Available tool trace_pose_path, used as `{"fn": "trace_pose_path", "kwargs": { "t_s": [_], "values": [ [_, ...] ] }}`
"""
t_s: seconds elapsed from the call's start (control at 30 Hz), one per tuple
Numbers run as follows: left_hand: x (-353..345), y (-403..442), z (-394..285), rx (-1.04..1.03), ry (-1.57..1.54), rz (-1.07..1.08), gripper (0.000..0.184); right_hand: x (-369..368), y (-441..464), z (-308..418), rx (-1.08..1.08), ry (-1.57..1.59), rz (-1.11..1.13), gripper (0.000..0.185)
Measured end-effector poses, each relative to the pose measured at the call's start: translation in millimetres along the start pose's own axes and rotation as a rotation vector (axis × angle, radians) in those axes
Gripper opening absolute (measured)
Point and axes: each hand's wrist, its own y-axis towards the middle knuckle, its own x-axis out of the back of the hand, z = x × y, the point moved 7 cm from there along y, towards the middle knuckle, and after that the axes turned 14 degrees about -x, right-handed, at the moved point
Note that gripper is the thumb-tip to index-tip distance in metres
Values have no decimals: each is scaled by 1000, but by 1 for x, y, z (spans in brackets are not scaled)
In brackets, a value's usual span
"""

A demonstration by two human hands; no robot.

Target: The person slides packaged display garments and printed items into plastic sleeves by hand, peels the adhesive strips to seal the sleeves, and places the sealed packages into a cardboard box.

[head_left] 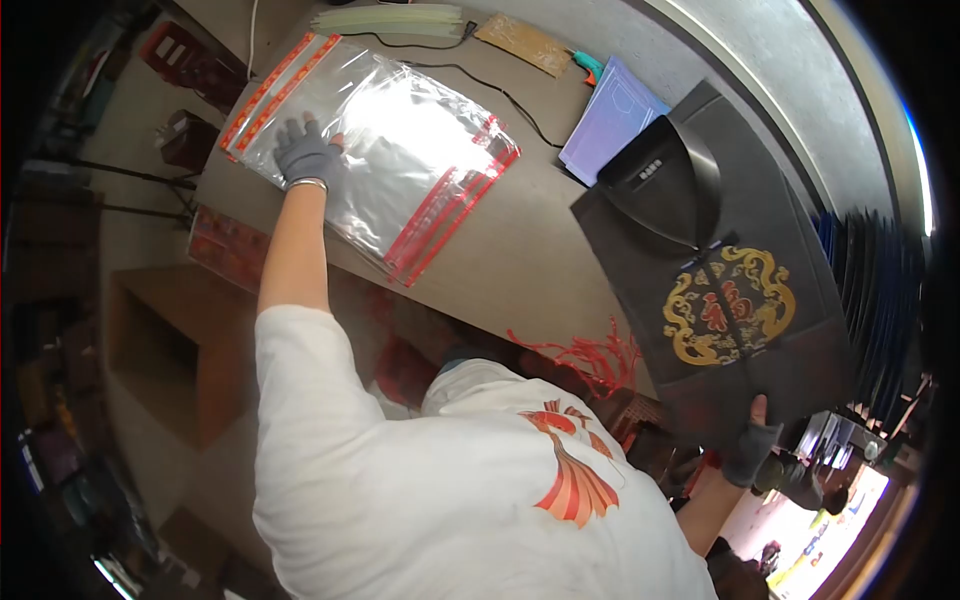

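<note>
My left hand [308, 160], in a grey fingerless glove, lies with spread fingers on a stack of clear plastic bags [385, 130] with red and orange edge strips. At the right is a flat black gift bag [640, 240] with a curved, collar-like flap at its upper part. A gold ring-shaped emblem [785, 290] with red characters is printed on it. My right hand [752, 452], gloved the same way, grips its lower edge. The thumb shows on top, while the other fingers are mostly hidden.
Purple-blue sheets [612, 118], a teal glue gun [587, 66], a tan board [522, 45] and a black cable [500, 90] lie along the back of the table. Red cords [590, 360] hang at the front edge. Dark stacked sheets [875, 310] stand right; a cardboard box [215, 350] is below left.
</note>
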Motion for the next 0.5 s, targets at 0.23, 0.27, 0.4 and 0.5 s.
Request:
{"fn": "trace_pose_path", "kwargs": {
  "t_s": [0.23,0.27,0.4,0.5],
  "values": [
    [60,-147,-150,-324,-654,110,46,-76,12,-66,-365,475,265,40],
    [59,-167,-155,-300,-609,95,45,-87,16,-88,-442,526,304,40],
    [39,-189,-146,-258,-726,-139,35,-124,25,-131,-512,468,421,38],
    [22,-168,-135,-225,-824,52,29,-143,21,-119,-606,483,428,37]
  ]
}}
